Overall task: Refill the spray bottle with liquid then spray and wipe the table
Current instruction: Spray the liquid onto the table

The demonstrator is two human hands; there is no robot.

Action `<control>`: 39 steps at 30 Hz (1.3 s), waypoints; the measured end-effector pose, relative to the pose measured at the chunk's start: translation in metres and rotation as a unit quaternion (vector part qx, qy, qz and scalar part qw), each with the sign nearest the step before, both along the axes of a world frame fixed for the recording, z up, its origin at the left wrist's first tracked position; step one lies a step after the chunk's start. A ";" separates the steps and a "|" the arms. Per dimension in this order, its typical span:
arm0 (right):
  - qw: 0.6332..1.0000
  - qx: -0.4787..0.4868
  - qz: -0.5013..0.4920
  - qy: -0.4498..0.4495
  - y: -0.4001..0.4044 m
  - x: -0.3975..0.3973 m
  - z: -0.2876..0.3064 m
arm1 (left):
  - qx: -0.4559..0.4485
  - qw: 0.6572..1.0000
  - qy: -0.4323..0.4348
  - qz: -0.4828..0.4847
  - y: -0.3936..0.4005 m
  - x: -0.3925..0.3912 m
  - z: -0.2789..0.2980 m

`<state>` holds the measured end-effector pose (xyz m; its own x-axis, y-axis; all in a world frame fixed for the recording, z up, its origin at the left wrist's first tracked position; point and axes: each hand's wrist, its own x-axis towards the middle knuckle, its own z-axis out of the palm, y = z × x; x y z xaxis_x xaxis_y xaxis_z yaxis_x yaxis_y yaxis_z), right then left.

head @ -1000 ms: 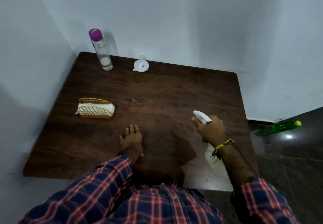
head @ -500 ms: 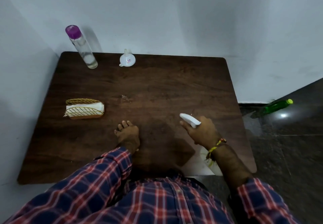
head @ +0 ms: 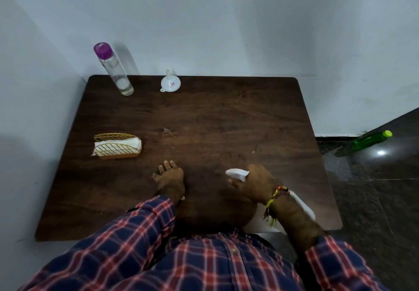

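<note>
My right hand [head: 256,184] grips the white spray bottle [head: 237,173] over the near right part of the dark wooden table [head: 215,118]. Its nozzle points left and its body is mostly hidden under my hand and forearm. My left hand [head: 170,177] rests on the table near the front middle, its fingers bent downward. A gold wire holder with white tissues [head: 118,146] sits at the left. A tall clear bottle with a purple cap [head: 113,69] stands at the far left corner, with a white funnel [head: 170,83] to its right.
The table stands in a corner, with grey walls behind and on the left. A green bottle [head: 371,141] lies on the dark floor to the right. A small wet patch [head: 169,131] marks the middle of the table.
My left hand has curled its fingers and drawn back a little. The right hand with the spray bottle has shifted slightly left and tipped its nozzle down. The view has tilted.
</note>
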<state>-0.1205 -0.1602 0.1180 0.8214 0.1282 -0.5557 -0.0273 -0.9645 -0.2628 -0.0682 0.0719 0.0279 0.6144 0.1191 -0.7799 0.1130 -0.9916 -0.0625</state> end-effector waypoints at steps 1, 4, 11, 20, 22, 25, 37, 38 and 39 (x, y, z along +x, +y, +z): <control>1.000 -0.008 -0.007 -0.008 -0.002 -0.002 -0.002 | 0.002 1.000 0.001 -0.001 0.000 0.000 -0.001; 0.992 0.024 -0.109 -0.065 -0.014 0.000 -0.001 | 0.012 1.000 -0.002 -0.007 -0.001 0.000 -0.004; 0.943 0.018 -0.303 -0.134 -0.048 0.024 -0.005 | 0.037 0.999 -0.010 -0.016 -0.005 0.002 -0.007; 0.996 0.056 -0.027 -0.068 -0.018 -0.010 -0.004 | 0.032 0.999 -0.018 -0.015 -0.006 -0.001 -0.002; 0.994 0.074 0.026 -0.072 0.001 -0.013 -0.007 | 0.026 1.000 -0.013 -0.013 -0.006 0.000 -0.003; 0.991 0.074 0.064 -0.092 0.017 -0.013 -0.010 | 0.015 1.000 -0.018 -0.012 -0.003 -0.001 -0.004; 0.894 0.277 -0.315 -0.160 -0.038 0.006 -0.026 | -0.018 0.998 -0.056 0.023 0.000 -0.009 -0.002; 0.878 0.287 -0.340 -0.175 -0.043 0.006 -0.028 | -0.018 0.998 -0.062 0.022 -0.003 -0.010 -0.001; 0.865 0.292 -0.362 -0.188 -0.046 0.007 -0.027 | -0.024 0.997 -0.069 0.020 -0.005 -0.010 -0.001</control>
